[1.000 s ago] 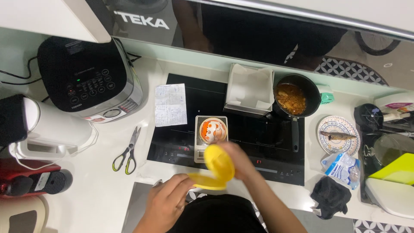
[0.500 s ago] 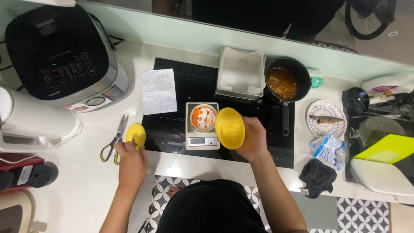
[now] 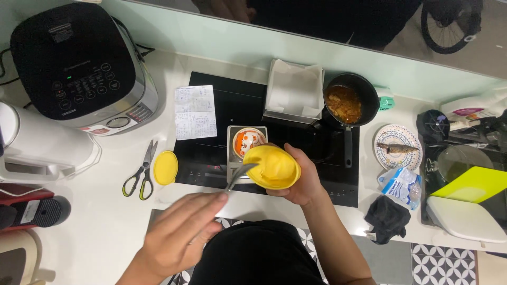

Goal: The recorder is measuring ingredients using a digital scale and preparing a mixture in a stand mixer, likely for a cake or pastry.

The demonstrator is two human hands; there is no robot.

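Observation:
My right hand (image 3: 302, 179) grips a yellow container (image 3: 271, 167), tilted on its side above the near edge of the black hob. My left hand (image 3: 179, 238) holds a metal spoon (image 3: 238, 177) whose tip reaches the container's mouth. Just behind the container a small bowl with orange and white contents (image 3: 248, 141) sits on a kitchen scale (image 3: 238, 168). The yellow lid (image 3: 165, 168) lies flat on the white counter, to the left of the hob and next to the scissors (image 3: 141, 172).
A black pan of orange-brown food (image 3: 344, 103) and a paper-lined tin (image 3: 294, 92) stand on the hob. A handwritten paper (image 3: 195, 112), a black multicooker (image 3: 79, 68) and a white appliance (image 3: 42, 145) are left. A plate with a fish (image 3: 398, 147), a blue-white packet (image 3: 401, 184) and a black cloth (image 3: 387, 218) are right.
My left hand has left the yellow lid on the counter beside the scissors and come back holding a spoon at the container. The container in my right hand has tipped lower, toward me.

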